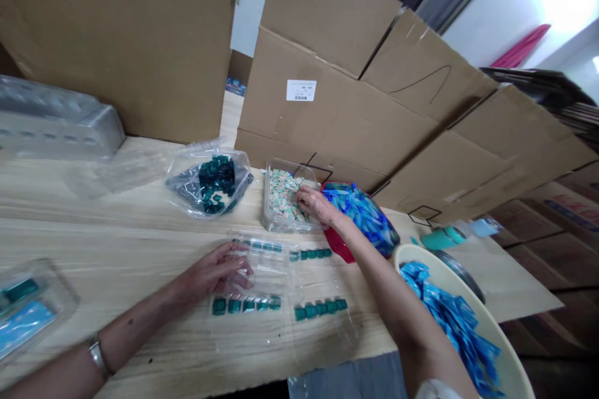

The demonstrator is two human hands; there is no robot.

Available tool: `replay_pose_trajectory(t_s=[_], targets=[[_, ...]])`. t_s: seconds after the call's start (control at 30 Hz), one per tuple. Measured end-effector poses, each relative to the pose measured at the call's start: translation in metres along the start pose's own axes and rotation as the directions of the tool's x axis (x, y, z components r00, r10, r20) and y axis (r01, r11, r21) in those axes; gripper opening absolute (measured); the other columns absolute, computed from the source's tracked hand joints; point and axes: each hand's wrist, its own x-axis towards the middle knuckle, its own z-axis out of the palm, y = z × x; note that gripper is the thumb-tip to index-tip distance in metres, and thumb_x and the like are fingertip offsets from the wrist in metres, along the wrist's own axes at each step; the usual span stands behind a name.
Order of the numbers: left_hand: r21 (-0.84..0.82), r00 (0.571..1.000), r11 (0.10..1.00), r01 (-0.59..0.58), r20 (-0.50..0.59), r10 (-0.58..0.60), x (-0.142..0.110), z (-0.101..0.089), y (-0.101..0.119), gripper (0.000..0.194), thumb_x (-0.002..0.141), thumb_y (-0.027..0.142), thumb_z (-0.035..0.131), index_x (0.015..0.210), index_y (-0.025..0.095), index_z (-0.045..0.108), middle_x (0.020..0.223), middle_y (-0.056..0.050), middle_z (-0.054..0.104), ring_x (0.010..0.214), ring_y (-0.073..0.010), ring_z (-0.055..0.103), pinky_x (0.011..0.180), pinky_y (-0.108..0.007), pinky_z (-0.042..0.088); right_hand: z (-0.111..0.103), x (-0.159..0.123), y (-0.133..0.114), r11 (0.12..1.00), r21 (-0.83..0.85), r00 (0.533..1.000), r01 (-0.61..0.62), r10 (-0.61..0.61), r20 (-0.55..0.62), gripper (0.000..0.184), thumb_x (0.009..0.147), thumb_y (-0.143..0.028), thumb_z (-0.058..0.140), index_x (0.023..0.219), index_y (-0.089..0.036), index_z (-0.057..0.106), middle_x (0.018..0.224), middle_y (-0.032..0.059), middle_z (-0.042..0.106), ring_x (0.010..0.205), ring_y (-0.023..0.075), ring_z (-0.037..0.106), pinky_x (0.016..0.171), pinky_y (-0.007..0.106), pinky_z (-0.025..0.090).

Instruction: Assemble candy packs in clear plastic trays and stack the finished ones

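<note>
"Nearest?"

"Metal bangle on the left forearm. Left hand, fingers spread, lay over a clear blister sheet on the wooden table."

"Right hand?"

"Fingers together, in a clear tub of pale pieces, before cardboard sheets."

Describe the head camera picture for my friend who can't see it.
A person's right hand reaches into a clear plastic tub of small wrapped pieces. The left hand rests on a clear plastic tray holding rows of small teal squares on a wooden table.
</note>
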Motion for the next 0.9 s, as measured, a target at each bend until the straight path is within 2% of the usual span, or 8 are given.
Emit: replay_pose_trajectory(t_s=[0.17,0.27,0.43,0.57,0.63,0.77,0.83,0.9], targets=[[-0.012,1.0,1.0,0.0,0.014,0.0,0.001,-0.002,-0.002,0.045,0.074,0.036,0.067,0.113,0.023,0.049,0.086,-0.004,0.064,0.075,-0.0196,0.065,0.063,-0.031,0.049,0.001,-0.006,-0.002,0.998,0.033,0.991,-0.044,0.04,0.124,0.024,0.079,-0.006,0.046,0.093,-0.013,0.064,0.091,0.0087,0.062,0.081,0.0153,0.056,0.076,0.025,0.042],[-0.001,1.0,1.0,-0.002,0.018,0.002,0.002,-0.004,-0.003,0.046,0.074,0.036,0.067,0.115,0.023,0.048,0.087,-0.004,0.064,0.076,-0.0195,0.065,0.064,-0.031,0.049,-0.003,-0.005,0.0,1.0,0.018,0.977,-0.021,0.016,0.211,0.026,0.076,-0.005,0.047,0.094,-0.012,0.065,0.092,0.0096,0.061,0.085,0.016,0.056,0.078,0.025,0.041],[0.011,1.0,1.0,-0.005,0.018,0.004,0.001,-0.004,-0.003,0.049,0.073,0.038,0.067,0.115,0.022,0.047,0.088,-0.004,0.063,0.076,-0.0195,0.065,0.062,-0.03,0.049,-0.007,0.001,0.001,0.998,0.032,0.918,0.059,-0.067,0.392,0.026,0.073,-0.002,0.045,0.086,-0.01,0.065,0.086,0.0093,0.061,0.083,0.0166,0.054,0.077,0.026,0.041],[0.013,1.0,1.0,-0.008,0.023,0.008,0.0,-0.003,-0.002,0.047,0.074,0.038,0.067,0.114,0.022,0.048,0.089,-0.005,0.064,0.077,-0.0196,0.065,0.064,-0.031,0.049,-0.012,-0.001,0.002,0.996,0.084,0.876,-0.022,-0.021,0.482,0.033,0.069,0.0,0.046,0.093,-0.014,0.064,0.091,0.006,0.063,0.085,0.0157,0.055,0.077,0.025,0.042],[0.022,1.0,1.0,-0.003,0.022,0.003,0.0,-0.003,-0.002,0.046,0.075,0.038,0.066,0.114,0.022,0.047,0.089,-0.005,0.064,0.077,-0.0192,0.065,0.065,-0.031,0.049,-0.016,-0.004,0.003,0.986,0.122,0.886,-0.111,0.042,0.463,0.035,0.07,-0.002,0.047,0.099,-0.015,0.063,0.095,0.0051,0.064,0.086,0.0149,0.056,0.077,0.024,0.043],[0.025,1.0,1.0,-0.001,0.028,0.0,-0.001,-0.001,0.0,0.045,0.076,0.037,0.065,0.114,0.022,0.045,0.088,-0.003,0.063,0.076,-0.0187,0.065,0.065,-0.032,0.049,-0.022,-0.008,0.005,0.921,0.245,0.938,-0.301,0.24,0.252,0.021,0.076,-0.014,0.051,0.094,-0.013,0.063,0.083,0.0041,0.064,0.074,0.0126,0.056,0.068,0.023,0.044],[0.025,1.0,1.0,-0.003,0.021,0.003,-0.002,0.0,0.0,0.046,0.075,0.037,0.066,0.114,0.022,0.045,0.087,-0.003,0.063,0.076,-0.0186,0.065,0.065,-0.031,0.049,-0.02,-0.007,0.004,0.852,0.346,0.919,-0.392,0.344,0.192,0.017,0.075,-0.019,0.055,0.087,-0.011,0.063,0.075,0.0023,0.062,0.066,0.0112,0.054,0.063,0.022,0.043],[0.029,1.0,1.0,0.004,0.012,-0.005,-0.002,0.0,0.0,0.047,0.075,0.037,0.066,0.114,0.022,0.045,0.087,-0.003,0.063,0.076,-0.0186,0.065,0.065,-0.031,0.049,-0.014,-0.005,0.002,0.772,0.434,0.885,-0.464,0.421,0.198,0.015,0.072,-0.019,0.058,0.084,-0.011,0.063,0.069,0.0004,0.061,0.061,0.0099,0.053,0.059,0.021,0.043]])
